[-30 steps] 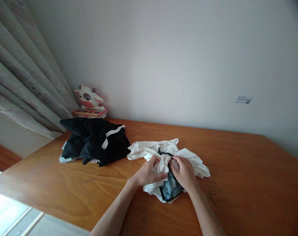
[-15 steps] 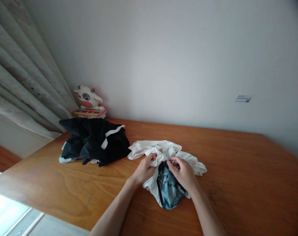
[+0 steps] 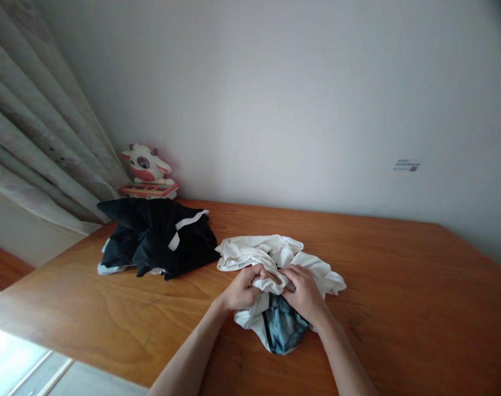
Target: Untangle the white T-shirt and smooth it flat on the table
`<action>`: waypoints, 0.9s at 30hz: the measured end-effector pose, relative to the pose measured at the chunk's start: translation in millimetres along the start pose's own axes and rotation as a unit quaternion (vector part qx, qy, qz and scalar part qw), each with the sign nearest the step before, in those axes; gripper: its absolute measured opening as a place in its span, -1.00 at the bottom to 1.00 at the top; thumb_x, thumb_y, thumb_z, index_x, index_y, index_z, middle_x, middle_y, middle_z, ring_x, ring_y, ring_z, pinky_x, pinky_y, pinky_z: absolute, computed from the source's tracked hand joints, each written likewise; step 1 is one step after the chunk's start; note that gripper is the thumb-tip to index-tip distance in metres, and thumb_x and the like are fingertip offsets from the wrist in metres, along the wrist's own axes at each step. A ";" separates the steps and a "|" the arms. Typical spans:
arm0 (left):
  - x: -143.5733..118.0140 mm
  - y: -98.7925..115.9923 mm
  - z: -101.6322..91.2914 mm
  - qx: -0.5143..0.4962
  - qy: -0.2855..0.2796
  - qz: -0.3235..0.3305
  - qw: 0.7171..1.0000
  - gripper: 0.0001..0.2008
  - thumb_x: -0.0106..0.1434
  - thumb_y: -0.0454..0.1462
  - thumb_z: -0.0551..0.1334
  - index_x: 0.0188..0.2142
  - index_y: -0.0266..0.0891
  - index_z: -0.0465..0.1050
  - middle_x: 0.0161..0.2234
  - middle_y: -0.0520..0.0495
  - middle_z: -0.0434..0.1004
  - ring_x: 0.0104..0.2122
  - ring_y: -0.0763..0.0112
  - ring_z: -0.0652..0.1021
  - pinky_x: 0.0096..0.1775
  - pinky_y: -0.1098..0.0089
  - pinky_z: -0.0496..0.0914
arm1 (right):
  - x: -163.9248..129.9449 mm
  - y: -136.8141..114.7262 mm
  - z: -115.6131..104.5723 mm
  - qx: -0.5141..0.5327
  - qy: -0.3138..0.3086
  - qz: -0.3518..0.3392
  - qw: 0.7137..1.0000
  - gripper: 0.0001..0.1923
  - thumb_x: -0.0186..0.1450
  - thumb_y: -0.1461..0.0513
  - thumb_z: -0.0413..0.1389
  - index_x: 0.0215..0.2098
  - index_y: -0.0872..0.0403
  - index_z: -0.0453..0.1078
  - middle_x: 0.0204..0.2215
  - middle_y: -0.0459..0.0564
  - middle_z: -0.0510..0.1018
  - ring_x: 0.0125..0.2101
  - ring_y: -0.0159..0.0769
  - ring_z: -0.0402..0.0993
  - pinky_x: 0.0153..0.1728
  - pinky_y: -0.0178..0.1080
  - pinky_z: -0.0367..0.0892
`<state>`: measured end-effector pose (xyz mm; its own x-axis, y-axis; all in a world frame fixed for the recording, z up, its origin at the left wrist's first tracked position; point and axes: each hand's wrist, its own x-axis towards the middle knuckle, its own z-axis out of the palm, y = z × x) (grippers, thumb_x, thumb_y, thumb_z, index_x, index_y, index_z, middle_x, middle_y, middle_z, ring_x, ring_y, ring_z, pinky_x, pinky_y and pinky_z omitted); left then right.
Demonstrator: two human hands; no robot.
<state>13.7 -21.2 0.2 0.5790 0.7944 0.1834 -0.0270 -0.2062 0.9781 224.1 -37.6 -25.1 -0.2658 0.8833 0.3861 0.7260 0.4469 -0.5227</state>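
Note:
A crumpled white garment (image 3: pixel 320 269) with a blue-grey patterned, black-edged part (image 3: pixel 284 322) lies on the wooden table (image 3: pixel 399 308). My left hand (image 3: pixel 247 287) is closed round a bunched fold of the white cloth. On the other side of that fold, my right hand (image 3: pixel 303 290) curls its fingers into the cloth, and its fingertips are partly hidden. Both hands are close together over the middle of the garment. The patterned part shows below and between them, toward the near side. What kind of garment it is, I cannot tell.
A heap of black clothing (image 3: pixel 151 236) with white strips lies to the left on the table. Behind it stands a toy cow with a small keyboard (image 3: pixel 148 170). A curtain (image 3: pixel 39 121) hangs at the left, and a label (image 3: pixel 406 165) is on the wall.
Both hands have come slightly nearer to me. The left hand has drawn the white fold down over the top of the patterned part, and the right fingers have curled further into the cloth.

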 end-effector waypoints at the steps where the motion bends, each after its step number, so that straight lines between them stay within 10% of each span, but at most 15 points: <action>1: 0.6 0.0 0.3 -0.004 0.006 0.003 1.000 -0.77 -0.01 -0.43 0.13 -0.37 -0.14 0.16 -0.28 -0.04 0.58 -0.21 0.31 0.52 -0.14 0.36 0.33 | 0.4 -0.1 -0.2 -0.001 0.005 0.002 1.000 -0.76 0.21 0.35 0.24 -0.16 0.01 0.53 -0.20 0.01 0.63 -0.14 -0.07 0.52 -0.08 -0.09 0.33; 27: 1.5 -7.0 -0.8 0.031 0.007 -0.011 0.999 -0.77 -0.01 -0.42 0.13 -0.34 -0.16 0.19 -0.20 -0.04 0.57 -0.18 0.31 0.50 -0.11 0.36 0.33 | -1.4 0.5 -3.0 0.048 -0.043 -0.025 0.998 -0.22 0.24 0.48 0.01 0.36 -0.16 0.27 -0.03 -0.02 0.60 -0.03 -0.15 0.50 0.05 -0.07 0.36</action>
<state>14.0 -18.0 -6.3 0.5672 0.8073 0.1630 0.0373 -0.2229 0.9741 226.7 -39.0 -23.6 -0.3567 0.8661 0.3501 0.6466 0.4994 -0.5767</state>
